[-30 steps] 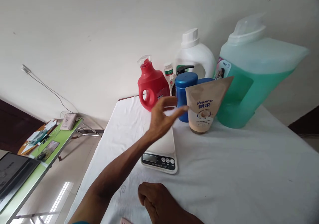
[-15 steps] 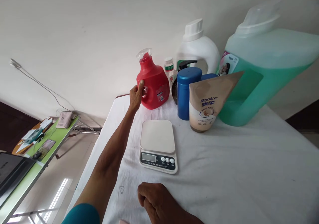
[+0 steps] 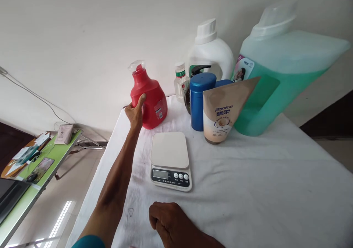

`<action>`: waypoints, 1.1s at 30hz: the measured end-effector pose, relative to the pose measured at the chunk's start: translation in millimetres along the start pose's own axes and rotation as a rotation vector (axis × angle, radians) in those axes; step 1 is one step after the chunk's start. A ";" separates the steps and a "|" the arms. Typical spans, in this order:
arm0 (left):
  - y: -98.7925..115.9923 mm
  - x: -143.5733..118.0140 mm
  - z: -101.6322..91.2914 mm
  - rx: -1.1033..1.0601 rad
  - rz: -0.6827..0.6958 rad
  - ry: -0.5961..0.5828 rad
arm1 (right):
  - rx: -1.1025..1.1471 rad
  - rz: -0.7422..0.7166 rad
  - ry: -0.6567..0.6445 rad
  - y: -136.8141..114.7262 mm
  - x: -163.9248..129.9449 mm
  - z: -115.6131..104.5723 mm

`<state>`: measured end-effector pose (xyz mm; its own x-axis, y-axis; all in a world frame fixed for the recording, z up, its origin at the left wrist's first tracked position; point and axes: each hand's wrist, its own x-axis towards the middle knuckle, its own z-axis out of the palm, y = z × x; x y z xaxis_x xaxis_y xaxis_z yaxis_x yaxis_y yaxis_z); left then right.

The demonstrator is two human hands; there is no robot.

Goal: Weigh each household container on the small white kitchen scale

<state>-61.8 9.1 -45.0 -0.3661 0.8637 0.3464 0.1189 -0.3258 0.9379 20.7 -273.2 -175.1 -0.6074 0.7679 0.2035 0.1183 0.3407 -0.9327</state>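
Fist nearest the camera: our right hand lay curled shut on the white cloth-covered table, holding nothing that we could see. Beyond it sat the white digital kitchen scale, its platform bare. Farther on, our left hand was closed around the handle side of the red plastic detergent bottle with a clear cap, which stood tilted near the table's far left edge, left of and behind the scale. We judged the grip one-sided, so the bottle could swing or slip, and a fall would carry it off the nearby edge. To its right crowded a small clear bottle, a dark pump bottle, a blue cylindrical canister, a tan stand-up refill pouch, a white jug and a large green-filled jug; a wide swing could topple the light pouch.
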 end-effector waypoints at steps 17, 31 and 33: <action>76.2 -64.4 -96.6 -0.121 0.079 -0.108 | 0.035 0.004 0.033 -4.6 -3.7 -3.4; 61.7 -112.3 -77.6 -0.110 -0.004 -0.267 | 0.038 -0.074 0.068 -3.6 -2.9 -3.8; 58.8 -112.5 -78.6 -0.108 -0.005 -0.265 | 0.038 -0.072 0.071 -4.4 -3.2 -4.0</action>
<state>-86.2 -137.4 -30.1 -0.1103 0.9311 0.3478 0.0136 -0.3485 0.9372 25.3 -275.0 -170.5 -0.5559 0.7792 0.2895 0.0457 0.3764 -0.9253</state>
